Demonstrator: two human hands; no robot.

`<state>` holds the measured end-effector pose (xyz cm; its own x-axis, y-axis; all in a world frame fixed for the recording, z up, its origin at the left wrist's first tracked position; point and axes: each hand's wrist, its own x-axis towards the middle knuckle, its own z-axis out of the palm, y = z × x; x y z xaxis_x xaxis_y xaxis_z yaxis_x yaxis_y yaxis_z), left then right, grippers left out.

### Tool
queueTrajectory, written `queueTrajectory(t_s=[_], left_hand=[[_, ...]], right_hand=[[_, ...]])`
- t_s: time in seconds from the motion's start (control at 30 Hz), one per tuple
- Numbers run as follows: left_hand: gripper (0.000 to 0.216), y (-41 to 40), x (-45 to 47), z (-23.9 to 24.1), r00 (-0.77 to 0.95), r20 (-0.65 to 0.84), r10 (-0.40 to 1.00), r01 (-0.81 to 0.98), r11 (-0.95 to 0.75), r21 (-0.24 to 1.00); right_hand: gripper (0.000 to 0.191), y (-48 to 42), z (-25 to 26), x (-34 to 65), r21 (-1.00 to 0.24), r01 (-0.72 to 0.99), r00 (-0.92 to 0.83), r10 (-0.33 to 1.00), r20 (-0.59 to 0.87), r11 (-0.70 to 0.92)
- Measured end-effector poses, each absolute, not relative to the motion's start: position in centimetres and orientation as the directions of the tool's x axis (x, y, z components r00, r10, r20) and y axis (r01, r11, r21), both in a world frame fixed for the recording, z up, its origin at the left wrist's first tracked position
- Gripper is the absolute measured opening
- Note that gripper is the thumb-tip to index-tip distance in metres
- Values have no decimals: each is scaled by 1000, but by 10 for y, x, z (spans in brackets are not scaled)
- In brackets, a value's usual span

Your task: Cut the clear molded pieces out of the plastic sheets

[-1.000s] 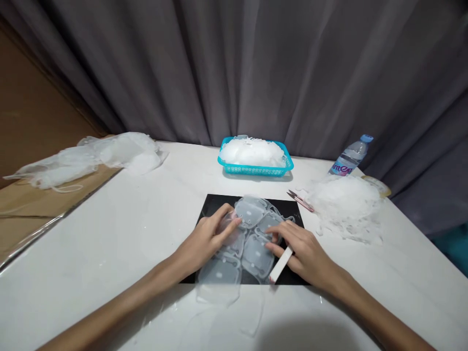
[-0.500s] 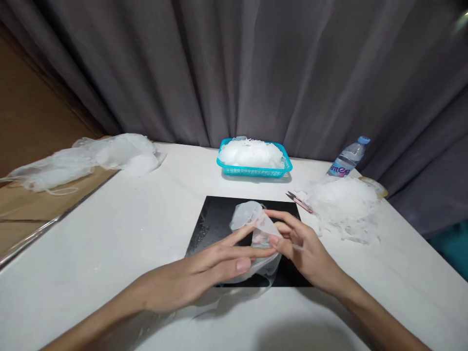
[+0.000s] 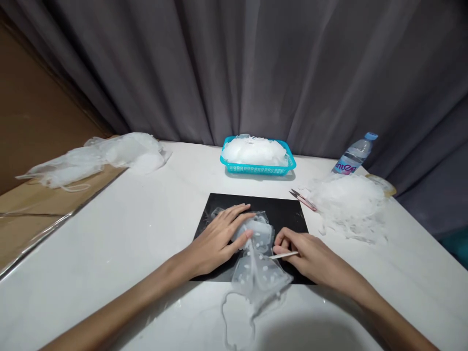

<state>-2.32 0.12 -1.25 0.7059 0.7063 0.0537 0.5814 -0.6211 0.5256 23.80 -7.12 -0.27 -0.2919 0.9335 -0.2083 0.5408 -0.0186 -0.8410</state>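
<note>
Head view: the fingers of your left hand [image 3: 223, 239] lay spread and nearly flat, pressing on the translucent sheet [image 3: 263, 229], while the fingers of your right hand [image 3: 287, 246] were closed around a thin white stick [image 3: 284, 255]. Its tip reached toward the sheet from the right; whether it touched, you could not have told from this angle. The sheet lay crumpled on the black board [image 3: 285, 209], a raised fold running down its middle, its lower part reaching past the board's near edge onto the tabletop [image 3: 171, 175], where a slim loop trailed.

Working well here probably called for a broad, steady left palm close to the fold, so that the limp material did not slide, and for a low, light stick that would not nick the film. Flattening the overhanging part first would likely have given you firmer support.

Beyond the board, the teal basket [image 3: 258, 170] held a heap of soft white pieces [image 3: 252, 151] mounded above its rim. To your right, the bottle [image 3: 353, 155] had clear liquid in it and its blue cap on, behind a pile of filmy scraps [image 3: 347, 197]; the pink-handled snips [image 3: 304, 200] lay just beside that pile. Far left, clear plastic [image 3: 135, 148] surrounded more whitish pieces, partly over brown cardboard [image 3: 22, 202].
</note>
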Motion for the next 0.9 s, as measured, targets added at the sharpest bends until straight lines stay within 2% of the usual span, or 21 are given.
queueTrajectory(t_s=[0.07,0.2,0.33,0.4,0.5,0.6,0.67,0.8,0.9], left_hand=[[55,1,-20,-20,656,44,753,621,-573,535],[61,-1,-13,-24,619,32,785,640,-527,559],[62,-1,-11,-24,530,108,841,649,-484,587],[52,1,-12,-22,474,148,868,664,-463,587],[44,3,-14,-17,520,102,848,612,-454,647],[45,5,-15,-11,580,-47,813,515,-321,795],[42,7,-17,-9,596,-113,795,498,-256,829],[29,15,-25,-14,630,-27,777,544,-416,729],[56,23,-30,-22,648,53,760,583,-540,607]], right_hand=[[29,-74,-1,244,-817,573,-315,904,-288,-60],[39,-81,0,242,-877,434,-386,837,-387,-205],[47,-82,-4,235,-938,179,-460,817,-346,-296],[42,-80,-4,235,-953,142,-432,849,-304,-269],[32,-77,-1,237,-966,182,-333,913,-237,-184],[31,-74,-1,240,-962,249,-236,956,-176,-115],[31,-73,-1,243,-941,327,-216,963,-161,-84],[35,-73,1,251,-872,489,-318,927,-201,-22],[44,-74,2,257,-862,506,-422,872,-248,-1]])
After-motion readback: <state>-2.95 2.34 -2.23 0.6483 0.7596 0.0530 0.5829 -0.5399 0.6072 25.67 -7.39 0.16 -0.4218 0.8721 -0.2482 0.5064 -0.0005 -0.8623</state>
